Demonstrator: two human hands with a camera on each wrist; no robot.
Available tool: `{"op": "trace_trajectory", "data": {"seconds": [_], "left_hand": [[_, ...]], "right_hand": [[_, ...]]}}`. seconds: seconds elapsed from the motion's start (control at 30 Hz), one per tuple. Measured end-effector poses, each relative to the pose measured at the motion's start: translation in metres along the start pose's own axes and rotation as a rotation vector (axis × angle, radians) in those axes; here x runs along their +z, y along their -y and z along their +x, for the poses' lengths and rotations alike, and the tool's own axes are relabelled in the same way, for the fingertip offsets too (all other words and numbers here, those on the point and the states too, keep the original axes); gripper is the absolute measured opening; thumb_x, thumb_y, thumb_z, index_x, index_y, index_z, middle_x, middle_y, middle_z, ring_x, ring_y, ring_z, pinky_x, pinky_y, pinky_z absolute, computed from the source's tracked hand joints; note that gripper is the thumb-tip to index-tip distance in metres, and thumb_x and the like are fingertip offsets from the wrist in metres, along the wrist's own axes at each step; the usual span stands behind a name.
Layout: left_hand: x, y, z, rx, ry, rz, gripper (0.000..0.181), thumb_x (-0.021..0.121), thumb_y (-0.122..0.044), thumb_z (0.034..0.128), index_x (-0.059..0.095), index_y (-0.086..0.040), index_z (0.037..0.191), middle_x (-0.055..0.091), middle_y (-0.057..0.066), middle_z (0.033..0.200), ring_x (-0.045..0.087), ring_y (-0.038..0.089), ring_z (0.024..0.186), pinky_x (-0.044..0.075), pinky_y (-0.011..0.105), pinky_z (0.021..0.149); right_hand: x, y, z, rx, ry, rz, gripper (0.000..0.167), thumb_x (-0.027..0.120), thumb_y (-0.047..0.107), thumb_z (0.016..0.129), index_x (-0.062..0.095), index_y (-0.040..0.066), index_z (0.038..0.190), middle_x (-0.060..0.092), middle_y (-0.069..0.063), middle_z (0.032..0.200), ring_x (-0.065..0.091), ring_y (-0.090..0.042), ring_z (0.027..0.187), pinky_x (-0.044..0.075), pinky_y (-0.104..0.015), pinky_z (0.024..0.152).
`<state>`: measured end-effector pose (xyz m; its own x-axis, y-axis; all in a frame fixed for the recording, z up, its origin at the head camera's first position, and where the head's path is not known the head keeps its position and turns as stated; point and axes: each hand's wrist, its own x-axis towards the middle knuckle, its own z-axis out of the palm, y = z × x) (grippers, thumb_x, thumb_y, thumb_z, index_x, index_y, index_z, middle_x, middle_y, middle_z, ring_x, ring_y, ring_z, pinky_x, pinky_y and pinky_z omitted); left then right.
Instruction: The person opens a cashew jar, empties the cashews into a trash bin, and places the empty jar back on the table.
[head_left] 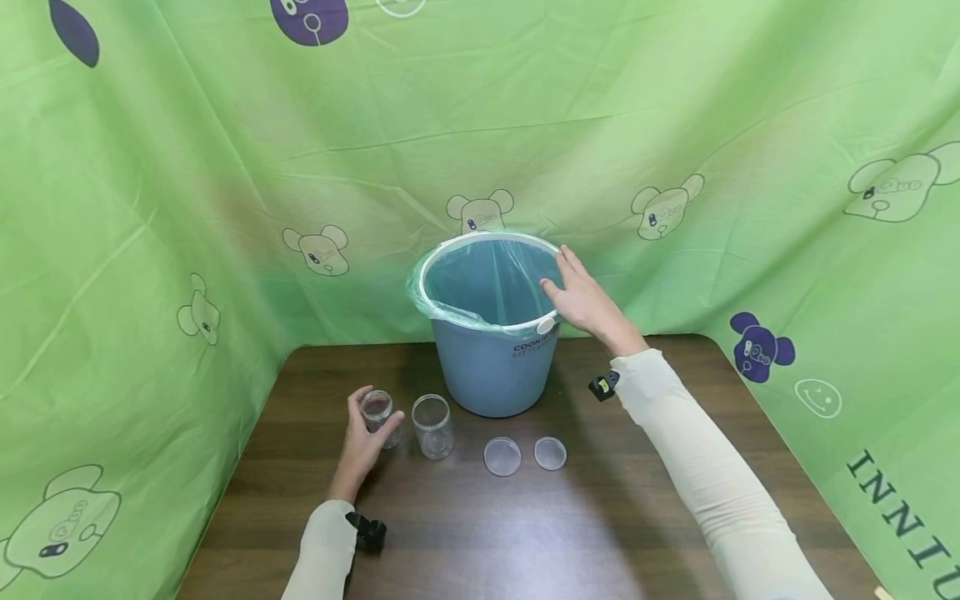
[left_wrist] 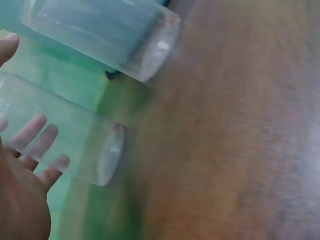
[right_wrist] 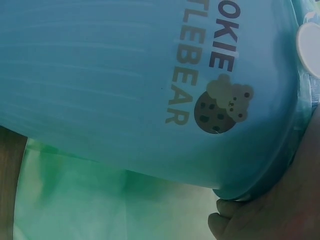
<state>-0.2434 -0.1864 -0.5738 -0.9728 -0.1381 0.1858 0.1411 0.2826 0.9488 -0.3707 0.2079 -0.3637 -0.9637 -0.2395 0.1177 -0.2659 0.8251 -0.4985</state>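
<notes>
A clear plastic jar (head_left: 377, 408) without a lid stands upright on the table, with my left hand (head_left: 363, 437) around it. In the left wrist view several fingers (left_wrist: 37, 137) pass behind the jar, while the thumb (left_wrist: 7, 47) stays off its wall. To its right is a second, larger clear jar (head_left: 432, 429), also uncovered. My right hand (head_left: 588, 304) holds the right rim of a blue trash bin (head_left: 495, 367), thumb over the opening and fingers outside. A thin, pale green liner bag (head_left: 450, 313) hangs over the bin's white rim.
Two clear round lids, one larger (head_left: 502, 457) and one smaller (head_left: 550, 453), lie flat in front of the bin. The brown wooden table (head_left: 465, 533) backs onto a green printed cloth (head_left: 405, 125), which also rises on both sides.
</notes>
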Motion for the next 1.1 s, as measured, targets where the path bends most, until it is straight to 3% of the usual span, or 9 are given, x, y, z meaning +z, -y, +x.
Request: {"op": "trace_trajectory", "data": {"seconds": [0.17, 0.33, 0.5, 0.8, 0.97, 1.1], "left_hand": [[-0.003, -0.013, 0.007, 0.075, 0.050, -0.073, 0.070, 0.075, -0.011, 0.0994, 0.032, 0.002, 0.153, 0.056, 0.027, 0.146, 0.054, 0.040, 0.138, 0.040, 0.050, 0.117], [-0.004, -0.026, 0.014, 0.097, 0.076, -0.083, 0.061, 0.071, -0.009, 0.1015, 0.036, 0.003, 0.151, 0.054, 0.028, 0.146, 0.052, 0.045, 0.138, 0.035, 0.062, 0.121], [-0.005, -0.037, 0.021, 0.113, 0.058, -0.055, 0.053, 0.070, -0.008, 0.1018, 0.044, 0.003, 0.146, 0.060, 0.030, 0.140, 0.057, 0.046, 0.133, 0.040, 0.060, 0.119], [-0.014, -0.056, 0.040, 0.179, 0.019, 0.070, 0.031, 0.070, -0.012, 0.1035, 0.061, 0.002, 0.129, 0.071, 0.025, 0.124, 0.067, 0.042, 0.124, 0.049, 0.060, 0.111], [-0.020, -0.069, 0.052, 0.219, 0.035, 0.138, 0.026, 0.068, -0.015, 0.1053, 0.063, 0.002, 0.126, 0.071, 0.022, 0.122, 0.067, 0.041, 0.119, 0.049, 0.061, 0.108], [-0.025, -0.080, 0.060, 0.220, 0.063, 0.205, 0.022, 0.065, -0.018, 0.1071, 0.067, -0.001, 0.122, 0.074, 0.019, 0.116, 0.070, 0.035, 0.111, 0.054, 0.053, 0.098]], "right_hand": [[-0.001, -0.001, -0.001, 0.004, -0.005, -0.001, 0.078, 0.035, 0.045, 0.112, 0.006, 0.001, 0.170, -0.005, -0.014, 0.180, 0.002, -0.038, 0.167, 0.011, -0.059, 0.132], [-0.001, -0.001, -0.003, 0.007, -0.029, 0.002, 0.078, 0.035, 0.046, 0.112, 0.008, 0.002, 0.170, -0.003, -0.014, 0.180, 0.004, -0.038, 0.167, 0.011, -0.059, 0.132], [-0.001, -0.001, -0.005, 0.015, -0.090, 0.016, 0.074, 0.041, 0.040, 0.111, 0.015, 0.002, 0.169, 0.007, -0.016, 0.180, 0.010, -0.040, 0.166, 0.014, -0.059, 0.132], [-0.003, 0.003, -0.014, 0.017, -0.230, 0.041, 0.065, 0.050, 0.032, 0.108, 0.038, -0.005, 0.161, 0.032, -0.026, 0.171, 0.030, -0.046, 0.159, 0.022, -0.059, 0.130], [-0.006, 0.003, -0.020, -0.008, -0.310, 0.050, 0.058, 0.050, 0.029, 0.108, 0.049, -0.006, 0.154, 0.046, -0.028, 0.162, 0.042, -0.048, 0.151, 0.031, -0.060, 0.126], [-0.009, -0.002, -0.027, -0.012, -0.371, 0.083, 0.052, 0.051, 0.029, 0.108, 0.056, -0.005, 0.148, 0.057, -0.028, 0.152, 0.051, -0.048, 0.142, 0.037, -0.061, 0.120]]}}
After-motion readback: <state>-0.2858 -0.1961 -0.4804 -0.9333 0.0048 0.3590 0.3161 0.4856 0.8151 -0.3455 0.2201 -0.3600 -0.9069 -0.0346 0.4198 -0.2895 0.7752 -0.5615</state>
